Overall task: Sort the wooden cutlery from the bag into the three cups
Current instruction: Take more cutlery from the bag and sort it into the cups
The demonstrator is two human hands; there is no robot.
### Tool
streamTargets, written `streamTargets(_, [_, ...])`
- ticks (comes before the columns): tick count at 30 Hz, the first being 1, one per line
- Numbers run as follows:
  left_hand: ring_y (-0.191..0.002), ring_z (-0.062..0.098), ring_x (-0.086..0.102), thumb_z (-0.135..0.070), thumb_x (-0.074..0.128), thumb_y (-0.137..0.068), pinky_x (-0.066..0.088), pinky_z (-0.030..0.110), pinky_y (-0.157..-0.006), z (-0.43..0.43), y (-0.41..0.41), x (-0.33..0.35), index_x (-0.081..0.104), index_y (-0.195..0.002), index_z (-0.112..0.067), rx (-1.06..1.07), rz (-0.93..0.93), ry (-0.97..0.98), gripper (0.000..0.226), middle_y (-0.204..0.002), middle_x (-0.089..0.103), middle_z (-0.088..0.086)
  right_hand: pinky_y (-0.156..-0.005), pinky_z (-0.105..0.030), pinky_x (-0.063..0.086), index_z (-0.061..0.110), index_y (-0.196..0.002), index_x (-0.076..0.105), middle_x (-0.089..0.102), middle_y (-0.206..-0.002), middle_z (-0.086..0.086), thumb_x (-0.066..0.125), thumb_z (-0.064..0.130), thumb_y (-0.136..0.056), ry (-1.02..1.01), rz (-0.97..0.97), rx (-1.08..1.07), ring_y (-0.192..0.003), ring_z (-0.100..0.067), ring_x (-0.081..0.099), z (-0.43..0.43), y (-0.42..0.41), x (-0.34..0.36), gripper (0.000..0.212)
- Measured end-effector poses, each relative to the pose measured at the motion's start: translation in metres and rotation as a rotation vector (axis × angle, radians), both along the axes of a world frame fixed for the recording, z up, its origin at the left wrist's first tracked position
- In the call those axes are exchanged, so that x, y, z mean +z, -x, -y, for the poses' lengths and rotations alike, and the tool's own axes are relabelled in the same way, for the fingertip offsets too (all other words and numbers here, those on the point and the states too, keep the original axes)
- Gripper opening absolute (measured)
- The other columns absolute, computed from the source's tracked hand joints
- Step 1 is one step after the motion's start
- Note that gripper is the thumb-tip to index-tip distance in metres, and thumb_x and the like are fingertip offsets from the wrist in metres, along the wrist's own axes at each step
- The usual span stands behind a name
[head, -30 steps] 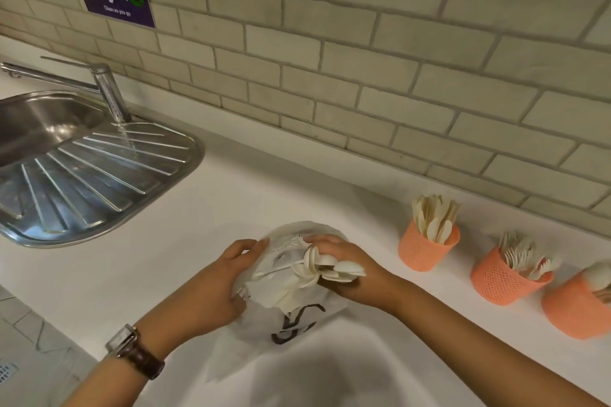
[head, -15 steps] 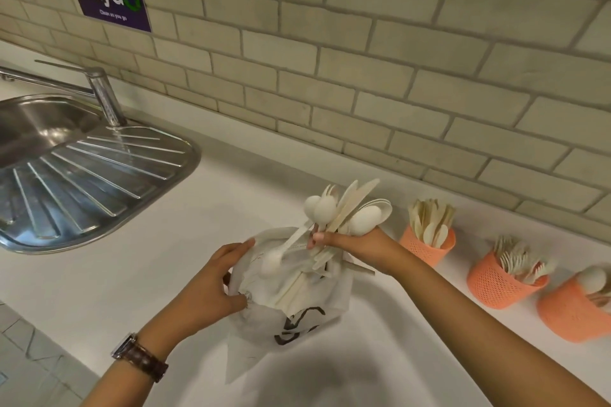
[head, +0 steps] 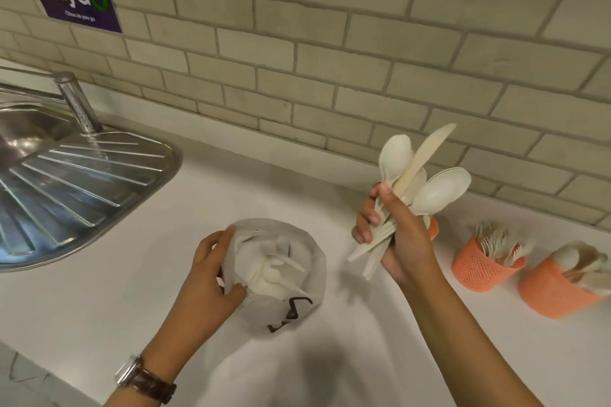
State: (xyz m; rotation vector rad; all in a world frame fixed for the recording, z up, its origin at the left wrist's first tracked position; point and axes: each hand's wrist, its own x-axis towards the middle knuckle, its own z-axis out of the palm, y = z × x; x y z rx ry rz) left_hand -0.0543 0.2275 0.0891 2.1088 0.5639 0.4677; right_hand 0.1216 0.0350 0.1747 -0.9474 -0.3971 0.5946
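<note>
Wooden cutlery, clenched in the right hand, has risen clear of the bag that the left hand grips.

Single head-worn wide-angle view, looking forward and down from close above the white counter toward its tiled back wall, sink at left edge, cups at right.

Both forearms are bare, with no sleeves in view. The left hand has a wristwatch at the wrist: a brown leather strap with a shiny silver metal case turned toward the outer side. The right hand wears no ring, band or watch. Fingernails on its fingers are short and unpainted.
</note>
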Motion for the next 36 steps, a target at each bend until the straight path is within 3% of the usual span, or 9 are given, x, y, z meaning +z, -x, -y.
streamTargets(4, [-0.083, 0.003, 0.056, -0.006, 0.070, -0.073, 0.051, 0.017, -0.064, 0.014, -0.002, -0.012, 0.024, -0.136, -0.045, -0.075, -0.089, -0.100, 0.088, -0.134, 0.023, -0.017, -0.040, -0.020, 0.029, 0.009, -0.085, 0.050, 0.036, -0.052, -0.004, 0.060, 0.021, -0.084, 0.259, -0.073, -0.102, -0.033, -0.014, 0.031, 0.033, 0.012, -0.016, 0.015])
streamTargets(8, [-0.091, 0.028, 0.055, -0.028, 0.078, -0.062, 0.040, 0.033, -0.083, 0.020, -0.008, -0.014, 0.055, -0.124, -0.036, -0.036, -0.100, -0.319, 0.066, -0.140, 0.036, -0.001, -0.041, -0.022, 0.029, 0.007, -0.094, 0.052, 0.040, -0.057, -0.006, 0.064, 0.014, -0.085, 0.361, -0.215, -0.077, -0.039, -0.014, 0.033, 0.068, 0.026, -0.033, 0.017])
streamTargets(12, [-0.097, 0.032, 0.055, -0.053, 0.049, -0.064, 0.034, 0.039, -0.085, 0.056, -0.022, 0.005, 0.063, -0.115, -0.029, -0.031, -0.002, -0.400, 0.058, -0.134, 0.044, 0.008, -0.046, -0.022, 0.036, -0.004, -0.106, 0.060, 0.049, -0.065, -0.006, 0.069, 0.009, -0.075, 0.263, -0.296, -0.071, -0.047, -0.012, 0.038, 0.108, 0.041, -0.041, 0.034])
streamTargets(17, [-0.098, 0.013, 0.048, -0.049, 0.050, -0.065, 0.028, 0.019, -0.090, 0.128, -0.053, 0.013, 0.055, -0.112, -0.046, -0.242, 0.151, -0.241, 0.048, -0.121, 0.046, -0.021, -0.049, -0.024, 0.038, -0.004, -0.103, 0.063, 0.057, -0.069, -0.009, 0.066, 0.006, -0.072, 0.266, -0.301, -0.165, -0.050, -0.014, 0.042, 0.157, 0.055, -0.045, 0.033])
streamTargets(20, [-0.099, -0.001, 0.048, -0.050, 0.052, -0.068, 0.032, 0.005, -0.086, 0.182, -0.069, 0.020, 0.058, -0.101, -0.056, -0.401, 0.200, -0.096, 0.034, -0.111, 0.052, -0.026, -0.051, -0.026, 0.040, -0.002, -0.099, 0.064, 0.059, -0.070, -0.010, 0.067, 0.007, -0.070, 0.323, -0.271, -0.248, -0.050, -0.016, 0.043, 0.187, 0.062, -0.045, 0.030])
streamTargets(27, [-0.080, 0.007, 0.053, -0.060, 0.057, -0.063, 0.038, 0.008, -0.068, 0.316, -0.099, 0.044, 0.063, -0.087, -0.045, -0.618, 0.154, 0.103, 0.029, -0.083, 0.063, -0.021, -0.051, -0.023, 0.037, 0.004, -0.099, 0.067, 0.048, -0.055, -0.002, 0.062, 0.014, -0.076, 0.537, -0.136, -0.372, -0.048, -0.014, 0.043, 0.252, 0.076, -0.045, 0.025])
streamTargets(31, [-0.064, 0.006, 0.052, -0.035, 0.077, -0.069, 0.049, 0.023, -0.066, 0.374, -0.114, 0.050, 0.062, -0.076, -0.034, -0.527, 0.060, 0.230, 0.017, -0.074, 0.063, -0.019, -0.047, -0.022, 0.037, 0.014, -0.085, 0.067, 0.052, -0.050, 0.002, 0.057, 0.017, -0.074, 0.563, -0.113, -0.432, -0.044, -0.015, 0.045, 0.294, 0.074, -0.042, 0.015])
streamTargets(34, [-0.062, 0.006, 0.054, -0.026, 0.078, -0.070, 0.048, 0.014, -0.062, 0.404, -0.121, 0.053, 0.062, -0.075, -0.032, -0.488, 0.025, 0.272, 0.018, -0.072, 0.065, -0.015, -0.046, -0.023, 0.040, -0.001, -0.083, 0.065, 0.057, -0.052, -0.002, 0.058, 0.020, -0.073, 0.618, -0.091, -0.412, -0.043, -0.017, 0.049, 0.325, 0.064, -0.047, 0.024])
streamTargets(36, [-0.061, 0.006, 0.056, -0.022, 0.079, -0.070, 0.045, 0.009, -0.058, 0.421, -0.126, 0.053, 0.065, -0.073, -0.028, -0.454, 0.006, 0.316, 0.016, -0.070, 0.066, -0.011, -0.047, -0.025, 0.044, 0.002, -0.075, 0.066, 0.059, -0.053, -0.006, 0.057, 0.018, -0.072, 0.609, -0.115, -0.383, -0.042, -0.020, 0.053, 0.341, 0.057, -0.051, 0.018])
